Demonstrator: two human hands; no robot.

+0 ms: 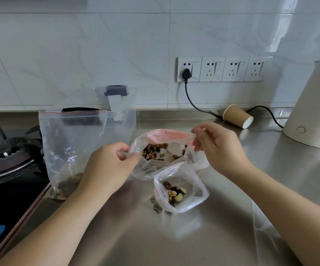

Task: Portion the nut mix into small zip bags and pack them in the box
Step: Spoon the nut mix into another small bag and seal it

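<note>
Head view: we hold nut bag (163,152) mouth wide on counter (174,237); left hand (107,167) and right hand (218,146) fingers pinching opposite rims; portioning step; small bag (182,194) just beside, part-filled; next we judge: tip nuts in; box unseen.

Small bag (182,191) lies before the nut bag (164,150); cup (237,116) behind.

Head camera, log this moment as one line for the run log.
left hand: pinches nut bag rim | right hand: pinches opposite rim | bag: held open | small zip bag: open on counter, partly filled
</note>
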